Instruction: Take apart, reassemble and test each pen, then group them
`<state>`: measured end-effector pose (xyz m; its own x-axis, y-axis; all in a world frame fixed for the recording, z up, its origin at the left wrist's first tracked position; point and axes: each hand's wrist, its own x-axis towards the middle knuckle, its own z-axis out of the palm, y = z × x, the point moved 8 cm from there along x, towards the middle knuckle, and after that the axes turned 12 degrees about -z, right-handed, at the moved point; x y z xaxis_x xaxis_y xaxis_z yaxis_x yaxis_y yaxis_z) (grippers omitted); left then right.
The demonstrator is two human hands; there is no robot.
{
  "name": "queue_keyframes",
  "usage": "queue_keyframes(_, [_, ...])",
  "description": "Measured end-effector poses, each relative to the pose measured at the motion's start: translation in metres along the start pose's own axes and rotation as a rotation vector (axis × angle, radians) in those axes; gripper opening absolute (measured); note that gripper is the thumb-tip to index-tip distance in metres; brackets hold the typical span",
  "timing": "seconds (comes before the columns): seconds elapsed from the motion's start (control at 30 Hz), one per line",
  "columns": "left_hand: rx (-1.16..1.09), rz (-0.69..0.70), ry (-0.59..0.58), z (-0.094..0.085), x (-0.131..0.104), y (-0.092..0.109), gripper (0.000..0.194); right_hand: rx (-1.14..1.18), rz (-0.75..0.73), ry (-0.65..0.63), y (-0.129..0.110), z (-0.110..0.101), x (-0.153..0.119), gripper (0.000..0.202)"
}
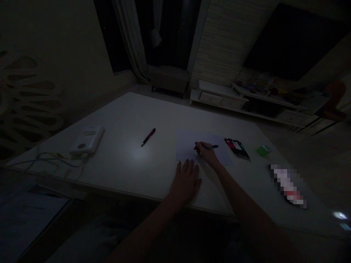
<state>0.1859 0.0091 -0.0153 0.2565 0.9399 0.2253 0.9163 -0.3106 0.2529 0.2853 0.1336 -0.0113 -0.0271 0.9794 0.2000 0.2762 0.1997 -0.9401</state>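
A sheet of paper (188, 140) lies on the white table (117, 120), with rows of dark marks along its lower left part. My right hand (205, 151) is closed around a dark pen (214, 147) over the middle of the sheet. The pen's tip is too dim to make out. My left hand (187, 180) lies flat, fingers spread, at the sheet's lower edge, holding nothing. Just right of the paper is a pack of several pens (237, 149). Another dark pen with a purplish barrel (148, 137) rests alone to the left.
A white box-shaped device (87, 139) with cables (52, 157) sits at the table's left. To the right are a small green container (263, 150) and a pixelated object (287, 186). Beyond the table stand a low white cabinet (219, 98) and an upholstered seat (169, 78).
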Motion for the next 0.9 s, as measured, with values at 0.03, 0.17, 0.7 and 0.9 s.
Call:
queue_keyframes(0.03, [-0.004, -0.003, -0.002, 0.0, 0.0, 0.0, 0.047, -0.033, -0.01, 0.051, 0.004, -0.001, 0.002, 0.025])
queue_keyframes(0.17, [-0.01, -0.013, -0.009, 0.001, 0.0, 0.001, 0.048, -0.056, -0.056, 0.213, 0.013, -0.001, 0.002, 0.014])
queue_keyframes(0.7, [-0.004, -0.027, -0.027, 0.0, -0.001, 0.002, 0.048, -0.077, -0.065, 0.224, 0.022, 0.005, -0.001, 0.013])
queue_keyframes(0.9, [0.003, -0.026, -0.034, -0.001, -0.001, 0.002, 0.047, -0.037, -0.042, 0.259, 0.027, -0.001, 0.001, 0.011])
